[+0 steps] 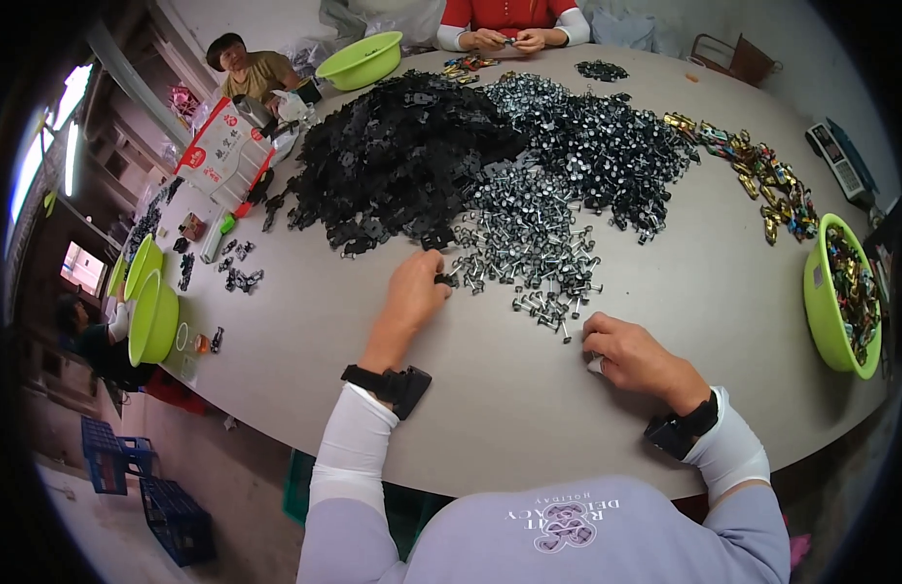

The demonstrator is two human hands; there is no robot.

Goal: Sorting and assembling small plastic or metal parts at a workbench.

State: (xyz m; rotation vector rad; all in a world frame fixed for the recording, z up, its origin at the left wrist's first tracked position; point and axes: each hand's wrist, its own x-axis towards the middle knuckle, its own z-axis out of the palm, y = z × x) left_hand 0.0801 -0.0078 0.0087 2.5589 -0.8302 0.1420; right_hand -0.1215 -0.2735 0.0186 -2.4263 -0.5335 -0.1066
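My left hand (412, 294) is at the near edge of a heap of black plastic pieces (388, 156), its fingers closed on a small black piece (445, 280). Beside those fingers spreads a pile of silver pins with dark heads (524, 229). My right hand (631, 352) rests on the table just right of the nearest loose pins (550, 310). Its fingers are curled inward, and what they hold, if anything, is hidden. A small whitish bit (595, 364) shows at its fingertips.
Black-and-silver pins (616, 146) form another heap farther back. Colourful metallic pieces (762, 180) trail along the right, near a green basin (814, 292) full of them. A red-and-white box (222, 156) and green basins (154, 319) stand left. Across the table (490, 389), a person in red (514, 15) handles something small.
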